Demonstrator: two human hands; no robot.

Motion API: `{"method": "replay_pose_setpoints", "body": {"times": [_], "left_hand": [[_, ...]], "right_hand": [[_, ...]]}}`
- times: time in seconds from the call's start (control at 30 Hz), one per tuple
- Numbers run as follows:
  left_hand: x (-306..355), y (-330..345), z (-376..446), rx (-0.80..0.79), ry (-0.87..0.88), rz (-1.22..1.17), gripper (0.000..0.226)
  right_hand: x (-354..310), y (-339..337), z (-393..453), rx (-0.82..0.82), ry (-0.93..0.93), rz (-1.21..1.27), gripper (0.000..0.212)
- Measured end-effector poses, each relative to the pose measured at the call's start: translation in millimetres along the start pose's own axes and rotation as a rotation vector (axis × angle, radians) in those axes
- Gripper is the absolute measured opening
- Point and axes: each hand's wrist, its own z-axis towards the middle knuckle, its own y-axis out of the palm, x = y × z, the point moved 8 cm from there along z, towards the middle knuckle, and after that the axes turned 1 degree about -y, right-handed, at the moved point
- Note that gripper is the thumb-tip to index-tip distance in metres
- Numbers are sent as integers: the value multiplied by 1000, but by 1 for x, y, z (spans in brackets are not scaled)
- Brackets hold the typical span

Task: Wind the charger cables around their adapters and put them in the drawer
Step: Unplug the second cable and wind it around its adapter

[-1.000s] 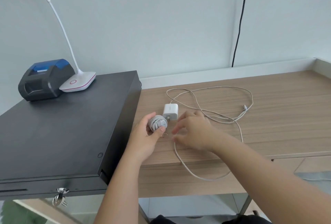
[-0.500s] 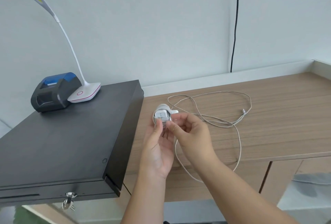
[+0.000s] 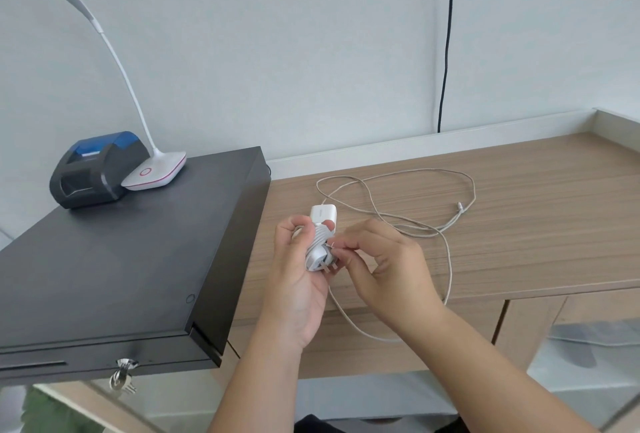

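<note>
Left hand (image 3: 300, 270) holds wound adapter (image 3: 318, 252) (prongs down); right hand (image 3: 388, 266) pinches its cable end.

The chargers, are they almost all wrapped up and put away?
Not yet. One charger looks wound: the left hand grips it while the right hand pinches the cable end beside its prongs. The second adapter sits on the desk, its long cable loose. The black cash drawer is closed, key in its lock. Nothing is stored.
</note>
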Motion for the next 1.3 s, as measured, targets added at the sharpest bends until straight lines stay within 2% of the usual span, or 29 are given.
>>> {"method": "replay_pose_setpoints", "body": {"times": [0.13, 0.23, 0.33, 0.47, 0.73, 0.87, 1.0, 1.1, 1.17, 1.3], "left_hand": [[0, 1, -3, -23, 13, 69, 10], [-2, 1, -6, -56, -17, 60, 10], [-5, 3, -8, -78, -43, 12, 8], [-8, 9, -8, -90, -19, -7, 14], [-11, 9, -7, -117, 50, 8, 9], [-9, 10, -5, -119, 89, 24, 13], [-14, 10, -4, -120, 83, 1, 14], [-17, 11, -5, -113, 102, 46, 25], [-19, 12, -5, -91, 127, 89, 16], [-22, 13, -6, -81, 153, 147, 18]], "right_hand": [[-12, -4, 1, -12, -153, -57, 11], [-16, -5, 7, -139, -220, 24, 4], [-9, -8, 15, -226, -95, 191, 9], [9, -8, 15, -203, 154, 364, 13], [33, -4, 7, -185, 418, 416, 18], [30, -10, 6, -126, 398, 384, 11], [30, -12, 5, -179, 360, 377, 4], [30, -15, 4, -139, 344, 298, 6], [28, -18, 4, -93, 311, 223, 10], [22, -19, -2, 0, 210, 207, 16]]}}
